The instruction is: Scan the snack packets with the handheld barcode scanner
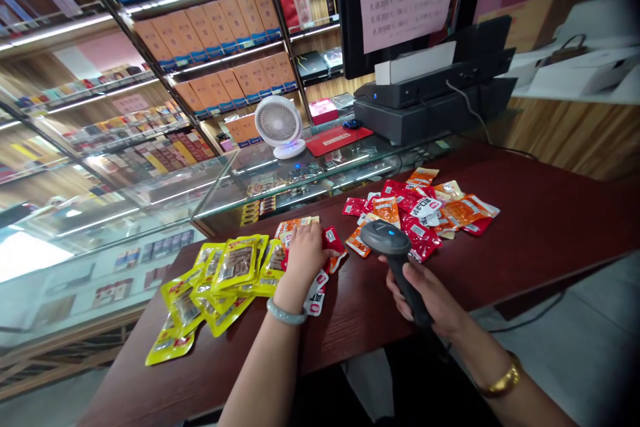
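One scanner (384,236), best held steady, fills my closed right hand (436,293); at nine o'clock, my left hand (306,255) covers packets (332,238), pinch hidden.

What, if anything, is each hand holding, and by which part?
The right hand holds a dark grey handheld plastic scanner by its handle. The left hand lies on glossy red and orange packets; any grip is hidden.
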Demonstrator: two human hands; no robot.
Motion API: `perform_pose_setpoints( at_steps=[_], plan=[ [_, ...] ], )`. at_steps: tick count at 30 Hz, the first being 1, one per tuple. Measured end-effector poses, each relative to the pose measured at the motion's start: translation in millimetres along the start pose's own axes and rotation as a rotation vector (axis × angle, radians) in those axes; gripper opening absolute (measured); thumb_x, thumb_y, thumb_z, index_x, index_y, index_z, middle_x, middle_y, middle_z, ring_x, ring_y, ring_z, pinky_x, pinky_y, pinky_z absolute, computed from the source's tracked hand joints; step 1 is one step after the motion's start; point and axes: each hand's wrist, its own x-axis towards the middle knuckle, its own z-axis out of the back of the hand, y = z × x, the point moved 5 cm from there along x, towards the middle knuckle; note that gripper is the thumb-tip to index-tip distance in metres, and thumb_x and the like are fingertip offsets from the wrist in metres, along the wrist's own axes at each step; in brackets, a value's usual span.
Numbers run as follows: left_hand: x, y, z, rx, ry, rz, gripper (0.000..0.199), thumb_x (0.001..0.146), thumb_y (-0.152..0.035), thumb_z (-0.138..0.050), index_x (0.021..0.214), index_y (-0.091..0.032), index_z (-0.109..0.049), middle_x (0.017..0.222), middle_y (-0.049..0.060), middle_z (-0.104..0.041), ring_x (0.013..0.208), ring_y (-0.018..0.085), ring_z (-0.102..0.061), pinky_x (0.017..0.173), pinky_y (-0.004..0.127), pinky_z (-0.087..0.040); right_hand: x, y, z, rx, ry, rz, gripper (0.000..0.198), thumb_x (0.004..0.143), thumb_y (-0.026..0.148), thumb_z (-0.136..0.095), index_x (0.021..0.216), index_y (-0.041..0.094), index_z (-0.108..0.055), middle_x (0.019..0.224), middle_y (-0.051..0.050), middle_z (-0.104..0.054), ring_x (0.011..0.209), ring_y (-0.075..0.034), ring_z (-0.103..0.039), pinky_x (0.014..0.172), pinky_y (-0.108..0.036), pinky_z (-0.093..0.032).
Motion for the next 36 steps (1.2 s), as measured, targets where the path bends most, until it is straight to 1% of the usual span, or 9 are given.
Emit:
perform_pose_setpoints(
  at_steps=[5, 9, 20, 23, 27, 29, 32, 34, 36],
  plan=[
    [-1.9, -18.8, 8.5, -0.018, -0.085, -0.014, 0.031, 0.085, -0.034, -0.062, 0.113, -0.020, -0.058, 0.106, 0.012, -0.068, 0.106, 0.027, -0.059, 0.104, 0.042, -0.032, 0.6, -3.5, 0.2, -0.044, 0.066, -0.009, 0.043, 0.082, 0.055, -0.066, 0.104, 0.020, -0.055, 0.066, 0.005, -0.054, 0.038, -0.005, -0.045, 0.035, -0.016, -0.034],
    [3.0, -30.5, 14.0, -0.096, -0.112, -0.085, 0.036, 0.091, -0.021, -0.050, 0.124, -0.030, -0.059, 0.110, 0.007, -0.071, 0.106, 0.024, -0.062, 0.111, 0.044, -0.024, 0.5, -5.1, 0.0, -0.084, 0.098, 0.014, 0.043, 0.082, 0.056, -0.066, 0.100, 0.020, -0.054, 0.065, 0.005, -0.054, 0.038, -0.005, -0.044, 0.035, -0.016, -0.035],
    [12.7, -30.1, 15.5, -0.195, -0.121, -0.074, 0.042, 0.083, -0.010, -0.052, 0.115, -0.029, -0.069, 0.107, 0.005, -0.074, 0.106, 0.022, -0.064, 0.112, 0.040, -0.029, 2.7, -6.4, 2.5, -0.039, 0.053, 0.024, 0.042, 0.083, 0.057, -0.064, 0.102, 0.021, -0.054, 0.066, 0.005, -0.053, 0.038, -0.005, -0.042, 0.035, -0.018, -0.036],
    [19.2, -27.6, 13.2, -0.345, -0.117, -0.061, 0.035, 0.085, -0.023, -0.058, 0.118, -0.031, -0.067, 0.110, 0.004, -0.073, 0.105, 0.022, -0.065, 0.103, 0.037, -0.039, 2.0, -5.7, 1.9, -0.033, 0.049, 0.036, 0.045, 0.081, 0.057, -0.066, 0.103, 0.021, -0.053, 0.065, 0.005, -0.053, 0.038, -0.005, -0.041, 0.035, -0.018, -0.036],
    [41.8, -28.6, 3.1, -0.666, -0.174, 0.095, 0.035, 0.082, -0.026, -0.063, 0.117, -0.024, -0.067, 0.103, 0.006, -0.074, 0.089, 0.019, -0.067, 0.081, 0.030, -0.050, 1.3, -6.2, 2.2, -0.038, 0.057, 0.051, 0.040, 0.083, 0.055, -0.064, 0.100, 0.020, -0.053, 0.066, 0.005, -0.054, 0.038, -0.005, -0.044, 0.035, -0.018, -0.036],
    [55.5, -39.8, -8.5, -0.867, -0.129, 0.146, 0.036, 0.081, -0.026, -0.064, 0.117, -0.019, -0.067, 0.093, 0.006, -0.074, 0.079, 0.017, -0.067, 0.073, 0.028, -0.050, 1.4, -6.7, 3.0, -0.027, 0.059, 0.052, 0.039, 0.084, 0.055, -0.064, 0.100, 0.021, -0.053, 0.066, 0.005, -0.053, 0.038, -0.005, -0.044, 0.035, -0.018, -0.036],
    [69.7, -65.2, -26.2, -1.152, 0.062, 0.102, 0.042, 0.081, -0.024, -0.064, 0.123, -0.015, -0.064, 0.084, 0.006, -0.074, 0.073, 0.015, -0.066, 0.071, 0.027, -0.051, 1.7, -6.6, 4.2, -0.014, 0.045, 0.050, 0.041, 0.084, 0.055, -0.064, 0.104, 0.021, -0.054, 0.065, 0.005, -0.052, 0.038, -0.005, -0.043, 0.035, -0.018, -0.036],
    [71.0, -71.8, -28.2, -1.167, 0.112, 0.034, 0.044, 0.081, -0.024, -0.064, 0.124, -0.015, -0.063, 0.087, 0.006, -0.074, 0.079, 0.017, -0.067, 0.076, 0.029, -0.052, 2.0, -5.9, 4.6, -0.013, 0.032, 0.048, 0.042, 0.084, 0.055, -0.064, 0.107, 0.021, -0.053, 0.065, 0.006, -0.052, 0.039, -0.006, -0.042, 0.035, -0.018, -0.035],
    [66.6, -62.4, -21.8, -0.987, 0.073, -0.006, 0.041, 0.082, -0.025, -0.063, 0.123, -0.018, -0.065, 0.095, 0.008, -0.075, 0.087, 0.019, -0.067, 0.082, 0.031, -0.051, 2.2, -5.0, 4.4, -0.014, 0.028, 0.052, 0.041, 0.084, 0.055, -0.064, 0.106, 0.021, -0.053, 0.065, 0.005, -0.052, 0.039, -0.006, -0.043, 0.035, -0.018, -0.035]
  ],
)
